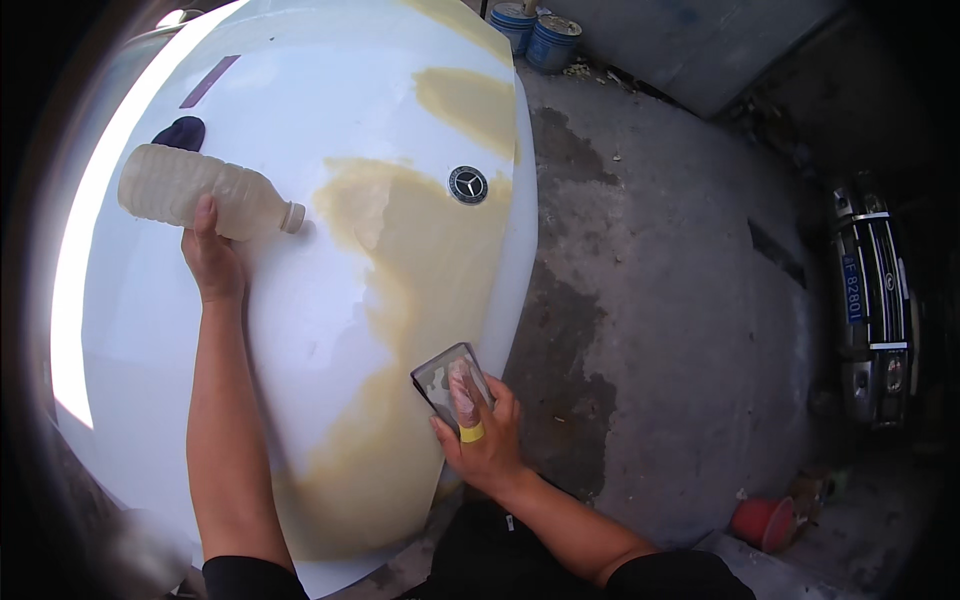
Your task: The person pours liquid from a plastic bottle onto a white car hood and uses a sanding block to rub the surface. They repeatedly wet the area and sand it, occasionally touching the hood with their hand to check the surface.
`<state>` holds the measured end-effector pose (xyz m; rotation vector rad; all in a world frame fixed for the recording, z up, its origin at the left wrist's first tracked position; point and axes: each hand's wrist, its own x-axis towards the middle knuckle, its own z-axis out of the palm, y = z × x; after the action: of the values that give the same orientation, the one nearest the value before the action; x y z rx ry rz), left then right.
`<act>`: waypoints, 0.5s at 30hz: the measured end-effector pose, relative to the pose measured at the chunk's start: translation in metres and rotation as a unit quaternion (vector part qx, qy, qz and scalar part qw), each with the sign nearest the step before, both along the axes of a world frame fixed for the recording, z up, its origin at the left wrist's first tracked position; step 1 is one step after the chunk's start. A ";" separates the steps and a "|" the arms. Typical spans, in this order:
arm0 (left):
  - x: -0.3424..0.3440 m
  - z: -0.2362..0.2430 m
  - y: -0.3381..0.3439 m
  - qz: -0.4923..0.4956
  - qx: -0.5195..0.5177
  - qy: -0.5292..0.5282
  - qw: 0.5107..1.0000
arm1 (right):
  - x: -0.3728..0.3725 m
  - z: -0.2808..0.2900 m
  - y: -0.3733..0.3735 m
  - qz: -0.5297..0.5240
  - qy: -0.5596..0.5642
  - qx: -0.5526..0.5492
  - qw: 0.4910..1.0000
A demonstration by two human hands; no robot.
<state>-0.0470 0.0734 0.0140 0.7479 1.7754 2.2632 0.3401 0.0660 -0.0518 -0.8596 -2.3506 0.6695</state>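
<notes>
White car hood (300,110) fills the left and middle of the view, big tan patch (430,240) spreading over its right half and down to the near edge. Second tan patch (465,103) higher up, same side. Outlines blotchy, pale white between. Bright strip of glare along the left side. Round dark emblem (467,185) sits near the right edge, beside the big patch. Dark rounded pad (182,133) lies just behind the bottle, purplish strip (210,82) beyond that.

Left hand (212,262) grasps a translucent plastic bottle (185,190) over the hood's left side; bottle on its side, cap end to the right, one digit up the near face, other fingers mostly hidden. Can't tell if bottle touches the hood. Right hand (485,445) clasps a flat grey block (436,376) at the hood's right edge, over the tan area; one finger is wrapped, with yellow tape at its base. Block-to-surface contact unclear.

Room: grey concrete floor (680,300) with dark stains next to the hood. Blue buckets (553,44) at top, near a grey panel (690,50). Vehicle front (885,300) with blue plate at far right, dim. Red container (762,523) lower right.
</notes>
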 end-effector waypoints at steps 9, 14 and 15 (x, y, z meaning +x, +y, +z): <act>-0.001 -0.001 0.005 0.003 0.003 -0.002 1.000 | -0.043 -0.008 0.147 -0.135 0.016 -0.064 0.989; 0.003 0.002 -0.001 -0.001 -0.007 0.007 1.000 | 0.003 0.011 -0.004 0.028 0.022 -0.067 0.997; 0.005 0.002 0.000 -0.004 -0.009 0.008 1.000 | 0.003 0.007 0.002 0.015 0.027 -0.043 0.999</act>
<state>-0.0416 0.0733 0.0163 0.7697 1.7939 2.2393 0.3427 0.0684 -0.0447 -0.8352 -2.3047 0.8021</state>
